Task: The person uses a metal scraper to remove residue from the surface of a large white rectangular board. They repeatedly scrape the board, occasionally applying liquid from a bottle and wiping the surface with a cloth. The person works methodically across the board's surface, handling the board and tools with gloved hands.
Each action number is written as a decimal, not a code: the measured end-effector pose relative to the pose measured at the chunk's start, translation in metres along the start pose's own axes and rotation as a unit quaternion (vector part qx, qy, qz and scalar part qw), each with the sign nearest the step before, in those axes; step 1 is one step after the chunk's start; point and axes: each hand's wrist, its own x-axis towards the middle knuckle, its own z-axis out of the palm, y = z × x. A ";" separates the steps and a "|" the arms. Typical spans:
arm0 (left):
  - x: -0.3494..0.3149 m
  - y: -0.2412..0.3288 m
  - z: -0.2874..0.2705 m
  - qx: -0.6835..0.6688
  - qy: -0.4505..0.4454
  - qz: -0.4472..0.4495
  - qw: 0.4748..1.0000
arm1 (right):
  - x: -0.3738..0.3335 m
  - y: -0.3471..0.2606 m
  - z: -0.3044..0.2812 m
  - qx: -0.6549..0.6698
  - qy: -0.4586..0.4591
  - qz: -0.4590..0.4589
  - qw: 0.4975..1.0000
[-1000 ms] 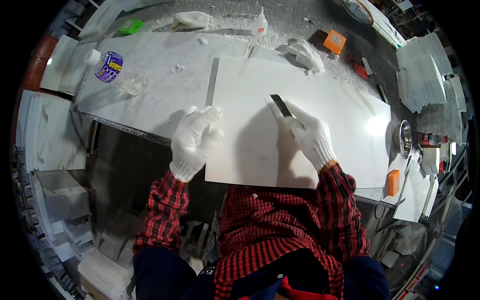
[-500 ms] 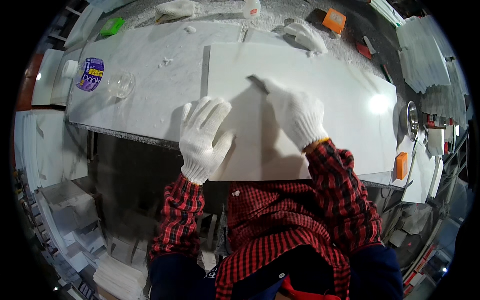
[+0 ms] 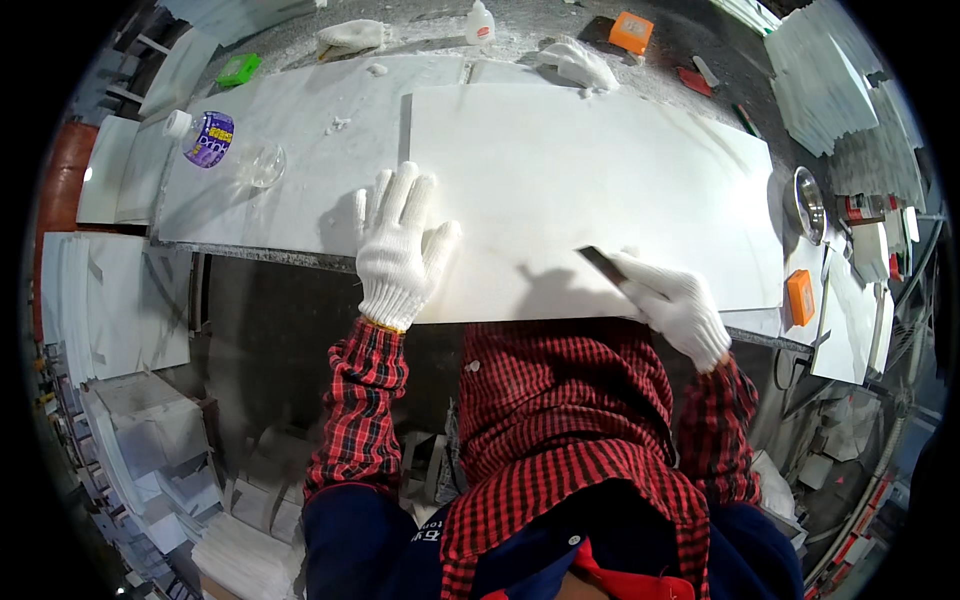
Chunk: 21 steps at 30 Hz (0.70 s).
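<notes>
A large white stone-like slab [image 3: 590, 180] with faint veining lies before me on top of other pale slabs. My left hand [image 3: 393, 255], in a white knitted glove, rests open at the slab's left edge, fingers stretched toward the far side. My right hand [image 3: 685, 308], gloved the same way, is near the slab's front edge. It is closed on a dark, flat, narrow blade [image 3: 603, 266] that sticks out to the left over the slab. The glove hides the blade's other end.
On the left slab [image 3: 300, 210] lies a clear plastic bottle [image 3: 208, 139] with a purple label. Along the far side are white gloves [image 3: 580, 66], a small white bottle [image 3: 480, 23], and green [image 3: 238, 70] and orange [image 3: 631, 33] boxes. A metal bowl [image 3: 806, 205] stands at the right.
My right hand has come nearer and to the right with the blade, from the slab's middle to its front edge. My left hand stays at the left edge. The view has shifted slightly.
</notes>
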 end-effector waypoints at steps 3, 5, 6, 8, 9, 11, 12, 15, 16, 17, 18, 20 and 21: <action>0.009 0.017 -0.001 0.006 -0.060 0.061 0.996 | -0.039 0.038 -0.027 0.007 0.121 0.069 0.990; 0.017 0.035 0.002 -0.025 -0.107 0.135 0.985 | -0.059 0.056 -0.036 0.024 0.182 0.084 0.979; 0.021 0.046 0.005 -0.048 -0.137 0.183 0.972 | -0.067 0.063 -0.039 0.031 0.209 0.088 0.973; 0.033 0.063 0.019 -0.087 -0.191 0.239 0.948 | -0.081 0.079 -0.042 0.032 0.248 0.073 0.966; 0.050 0.059 0.026 -0.028 -0.228 0.173 0.958 | -0.088 0.084 -0.044 0.037 0.258 0.069 0.963; 0.096 0.029 0.037 0.095 -0.297 0.032 0.950 | -0.094 0.088 -0.049 0.045 0.260 0.062 0.963; 0.108 0.009 0.040 0.141 -0.268 -0.039 0.952 | -0.098 0.091 -0.053 0.047 0.271 0.053 0.960; 0.111 -0.023 0.040 0.210 -0.140 -0.163 0.954 | -0.108 0.105 -0.067 0.074 0.321 0.013 0.944; 0.112 -0.013 0.025 0.210 -0.130 -0.150 0.957 | -0.116 0.112 -0.072 0.094 0.335 0.043 0.937; 0.107 -0.005 0.013 0.211 -0.120 -0.137 0.960 | -0.120 0.116 -0.079 0.088 0.338 0.058 0.935; 0.090 -0.003 0.008 0.207 -0.102 -0.120 0.966 | -0.125 0.123 -0.081 0.084 0.341 0.075 0.933; 0.041 0.006 0.005 0.190 -0.064 -0.085 0.976 | -0.127 0.150 -0.080 0.101 0.342 0.065 0.932; 0.024 0.014 0.005 0.184 -0.072 -0.079 0.977 | -0.127 0.158 -0.079 0.112 0.337 0.064 0.933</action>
